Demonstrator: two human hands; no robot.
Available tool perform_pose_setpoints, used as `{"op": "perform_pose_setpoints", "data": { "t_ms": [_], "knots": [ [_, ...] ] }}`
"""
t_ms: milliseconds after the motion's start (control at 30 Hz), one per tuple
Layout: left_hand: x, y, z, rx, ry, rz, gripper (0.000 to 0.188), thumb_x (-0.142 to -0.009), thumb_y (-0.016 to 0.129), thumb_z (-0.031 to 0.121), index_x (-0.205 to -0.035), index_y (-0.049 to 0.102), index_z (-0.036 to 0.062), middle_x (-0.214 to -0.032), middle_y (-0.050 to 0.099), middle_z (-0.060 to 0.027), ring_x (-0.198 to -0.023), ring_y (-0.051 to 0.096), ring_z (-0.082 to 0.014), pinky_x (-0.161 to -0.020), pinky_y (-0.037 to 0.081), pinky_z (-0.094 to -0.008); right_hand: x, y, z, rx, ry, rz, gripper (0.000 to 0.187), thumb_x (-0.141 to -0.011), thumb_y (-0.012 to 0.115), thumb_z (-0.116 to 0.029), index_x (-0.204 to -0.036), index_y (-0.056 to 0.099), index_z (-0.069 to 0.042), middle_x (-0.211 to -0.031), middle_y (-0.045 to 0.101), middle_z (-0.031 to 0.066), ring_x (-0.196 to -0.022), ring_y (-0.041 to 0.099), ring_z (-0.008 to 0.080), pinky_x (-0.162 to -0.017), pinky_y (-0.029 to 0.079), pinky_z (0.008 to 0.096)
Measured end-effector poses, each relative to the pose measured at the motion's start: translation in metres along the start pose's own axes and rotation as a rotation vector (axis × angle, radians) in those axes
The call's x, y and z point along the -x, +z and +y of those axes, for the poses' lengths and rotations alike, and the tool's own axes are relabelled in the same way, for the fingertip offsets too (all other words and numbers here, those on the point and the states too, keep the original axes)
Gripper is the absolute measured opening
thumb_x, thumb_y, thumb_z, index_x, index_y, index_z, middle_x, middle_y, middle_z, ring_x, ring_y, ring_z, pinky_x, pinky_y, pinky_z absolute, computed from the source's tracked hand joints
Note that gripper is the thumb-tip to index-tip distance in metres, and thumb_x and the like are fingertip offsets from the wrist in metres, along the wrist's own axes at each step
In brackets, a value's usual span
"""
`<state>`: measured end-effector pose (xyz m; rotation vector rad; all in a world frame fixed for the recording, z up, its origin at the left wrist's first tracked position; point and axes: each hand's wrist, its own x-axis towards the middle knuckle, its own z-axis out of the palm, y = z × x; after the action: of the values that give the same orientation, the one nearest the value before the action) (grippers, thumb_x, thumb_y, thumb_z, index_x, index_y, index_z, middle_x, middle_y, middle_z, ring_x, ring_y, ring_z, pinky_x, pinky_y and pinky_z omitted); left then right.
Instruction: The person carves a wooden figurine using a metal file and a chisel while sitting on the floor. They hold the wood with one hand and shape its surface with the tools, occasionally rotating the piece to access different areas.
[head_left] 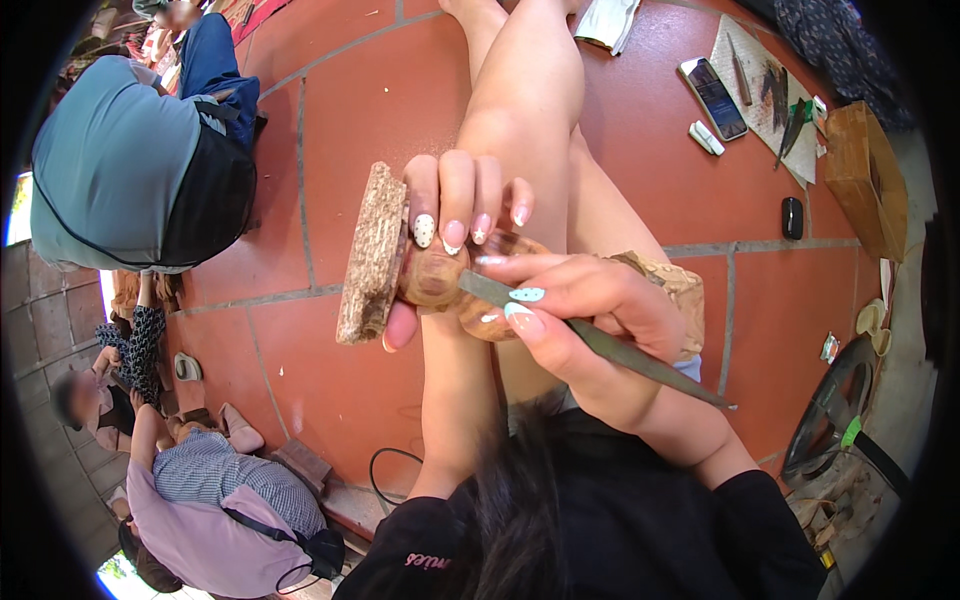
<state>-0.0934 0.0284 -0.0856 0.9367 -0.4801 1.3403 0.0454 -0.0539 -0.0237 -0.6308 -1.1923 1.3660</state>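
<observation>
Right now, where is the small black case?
In the head view, the small black case lies on the red tiled floor at upper right, just left of the wooden box, below and right of the phone.

Bright, even light covered the tiled floor (370,90); shadows lay soft and faint; patches (18,212) at the left edge glared white; the black shirt (630,510) showed few folds; grout lines (304,180) curved toward a dark round rim; the wooden piece (432,277) looked fairly sharp.
</observation>
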Motion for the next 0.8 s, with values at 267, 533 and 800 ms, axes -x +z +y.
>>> {"op": "perform_pose_setpoints", "data": {
  "t_ms": [267,533,800],
  "knots": [
    [0.008,-0.004,0.0,0.015,0.03,0.026,0.061,-0.058,0.091,0.035,-0.1,0.052,0.0174,-0.098,0.051,0.0056,-0.093,0.045,-0.0111,-0.086,0.032,-0.0308,-0.006,-0.001,0.005,0.415,-0.224,-0.045,0.013,-0.076,0.068,0.004,-0.081,0.061,-0.005,-0.083,0.068,0.0071,-0.089,0.066,0.0243,-0.083,0.046,0.0364],
    [0.009,-0.002,-0.005,0.055,0.082,0.05,0.068,-0.052,0.094,0.037,-0.099,0.049,0.0163,-0.096,0.049,0.0023,-0.092,0.046,-0.0139,-0.086,0.035,-0.0329,-0.007,0.0,0.007,0.413,-0.182,-0.005,0.014,-0.073,0.071,-0.001,-0.08,0.062,-0.007,-0.081,0.068,0.0024,-0.089,0.062,0.0206,-0.083,0.039,0.0339],
    [0.012,-0.006,-0.005,0.056,0.073,0.082,0.064,-0.055,0.093,0.037,-0.099,0.052,0.0168,-0.098,0.051,0.005,-0.093,0.046,-0.0104,-0.085,0.035,-0.0295,-0.006,-0.005,0.006,0.463,-0.113,-0.025,0.013,-0.077,0.069,0.002,-0.082,0.059,-0.005,-0.082,0.066,0.0052,-0.086,0.056,0.0215,-0.082,0.043,0.033]
  ]
}}
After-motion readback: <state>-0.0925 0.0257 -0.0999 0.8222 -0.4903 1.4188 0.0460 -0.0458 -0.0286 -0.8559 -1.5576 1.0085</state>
